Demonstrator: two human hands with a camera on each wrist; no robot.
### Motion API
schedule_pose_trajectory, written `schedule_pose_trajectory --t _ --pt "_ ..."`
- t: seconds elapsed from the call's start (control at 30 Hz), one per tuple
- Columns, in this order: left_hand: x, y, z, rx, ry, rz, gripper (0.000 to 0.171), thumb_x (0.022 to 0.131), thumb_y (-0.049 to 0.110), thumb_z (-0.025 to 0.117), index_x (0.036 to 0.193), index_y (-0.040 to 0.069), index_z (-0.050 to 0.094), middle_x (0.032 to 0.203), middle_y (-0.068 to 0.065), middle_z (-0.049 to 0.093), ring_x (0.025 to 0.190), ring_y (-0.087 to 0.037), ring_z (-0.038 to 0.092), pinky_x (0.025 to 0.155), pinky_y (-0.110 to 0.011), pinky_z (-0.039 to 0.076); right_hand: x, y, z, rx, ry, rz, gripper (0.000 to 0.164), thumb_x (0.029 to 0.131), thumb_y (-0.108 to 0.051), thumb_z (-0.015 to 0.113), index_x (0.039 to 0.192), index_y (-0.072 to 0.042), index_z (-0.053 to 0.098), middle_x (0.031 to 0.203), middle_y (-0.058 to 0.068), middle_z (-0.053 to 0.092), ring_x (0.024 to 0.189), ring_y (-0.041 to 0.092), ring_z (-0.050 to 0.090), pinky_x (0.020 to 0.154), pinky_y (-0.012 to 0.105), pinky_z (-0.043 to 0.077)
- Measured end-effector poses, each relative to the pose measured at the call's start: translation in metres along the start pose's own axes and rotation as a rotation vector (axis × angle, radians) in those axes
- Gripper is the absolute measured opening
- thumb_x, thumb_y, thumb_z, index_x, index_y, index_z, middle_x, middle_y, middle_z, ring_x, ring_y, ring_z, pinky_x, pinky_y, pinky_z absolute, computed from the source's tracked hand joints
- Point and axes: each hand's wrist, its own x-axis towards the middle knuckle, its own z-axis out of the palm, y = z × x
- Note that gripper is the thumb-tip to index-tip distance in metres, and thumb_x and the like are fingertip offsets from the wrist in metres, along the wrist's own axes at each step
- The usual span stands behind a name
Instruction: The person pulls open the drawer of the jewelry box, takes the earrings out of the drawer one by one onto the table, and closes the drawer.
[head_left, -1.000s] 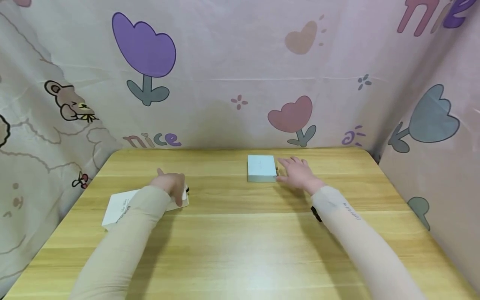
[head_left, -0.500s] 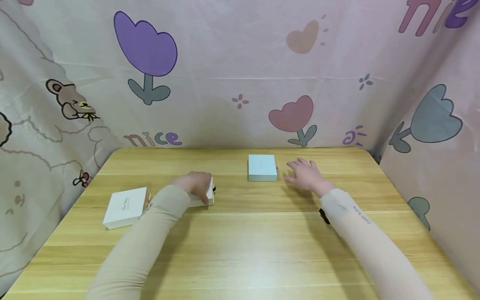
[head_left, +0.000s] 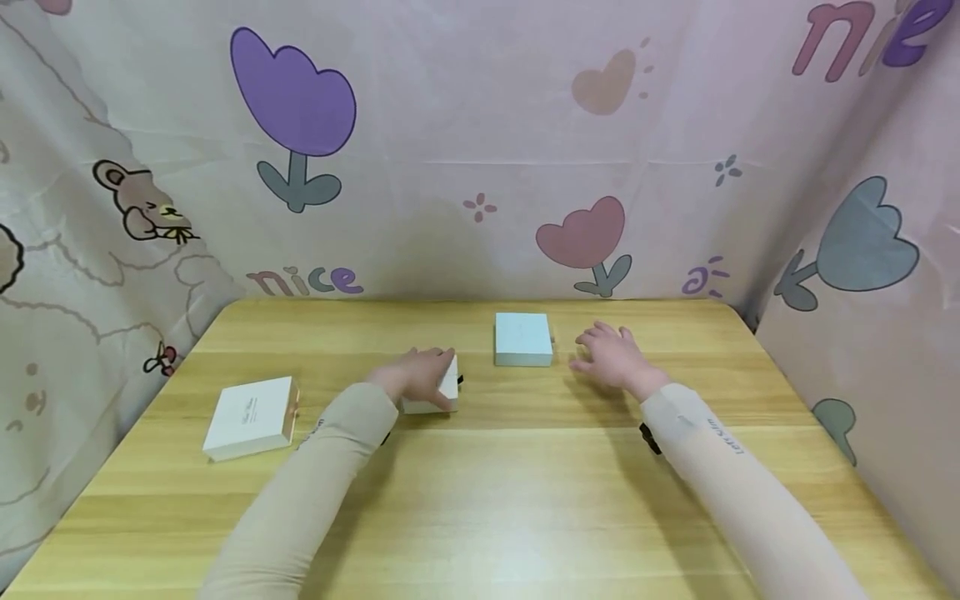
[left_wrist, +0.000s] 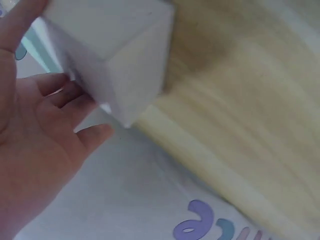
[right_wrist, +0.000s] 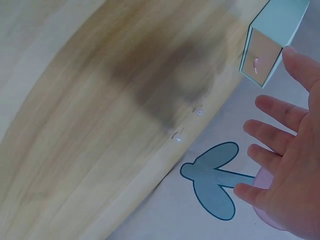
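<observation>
In the head view my left hand (head_left: pixel 420 375) lies over a small white box (head_left: pixel 452 383) left of the table's middle. Its thumb and fingers grip the box's sides, and a black tab sticks out at the right end. The left wrist view shows that white box (left_wrist: pixel 135 65) close up, with fingertips against one face. My right hand (head_left: pixel 611 358) is held with its fingers spread, just right of a light blue box (head_left: pixel 522 335). A tan end with a pink pull tab shows on the blue box (right_wrist: pixel 275 30) in the right wrist view.
A larger white box (head_left: pixel 247 417) with dark print and a tan right end stands on the left of the wooden table (head_left: pixel 510 500). Two small shiny clear pieces (right_wrist: pixel 178 136) lie near the table edge. A patterned curtain (head_left: pixel 420 108) hangs behind.
My left hand has slid the small white box rightward, away from the larger white box, which is now uncovered. My right hand has drawn slightly right from the blue box.
</observation>
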Motion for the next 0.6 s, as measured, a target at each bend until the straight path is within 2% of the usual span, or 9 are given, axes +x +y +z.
schedule_pose_trajectory --t 0.17,0.33,0.43,0.6 --pt "-0.002 -0.011 0.013 -0.036 0.105 0.032 0.103 0.08 0.047 0.069 0.148 -0.003 0.012 0.155 -0.022 0.011 0.143 -0.041 0.008 0.113 -0.061 0.004 -0.003 0.001 0.001 -0.007 0.013 -0.004 0.054 0.09 -0.039 0.058 0.129 -0.002 0.053 0.142 0.022 0.043 0.139 0.042 0.024 0.109 0.066 0.011" --pt "-0.011 -0.033 0.024 0.008 0.222 0.033 0.116 0.072 0.057 0.071 0.149 -0.003 0.009 0.156 -0.024 0.004 0.143 -0.042 0.004 0.111 -0.065 0.001 -0.005 0.001 0.0 -0.008 0.009 -0.012 0.053 0.09 -0.039 0.057 0.128 -0.001 0.054 0.141 0.023 0.043 0.138 0.042 0.024 0.108 0.067 0.011" --pt "-0.016 -0.045 0.03 0.031 0.247 0.026 0.116 0.071 0.058 0.071 0.149 -0.003 0.009 0.156 -0.023 0.006 0.143 -0.042 0.005 0.111 -0.064 0.001 -0.007 0.002 -0.001 -0.012 0.009 -0.006 0.053 0.09 -0.039 0.058 0.127 -0.001 0.055 0.141 0.023 0.043 0.139 0.041 0.025 0.108 0.067 0.012" --pt "-0.021 -0.055 0.036 0.07 0.235 0.014 0.107 0.077 0.059 0.065 0.149 -0.001 0.012 0.156 -0.019 0.013 0.144 -0.041 0.007 0.112 -0.063 0.003 -0.01 0.003 -0.002 -0.007 0.002 -0.003 0.052 0.09 -0.038 0.058 0.127 -0.001 0.055 0.142 0.023 0.042 0.139 0.041 0.024 0.109 0.066 0.01"
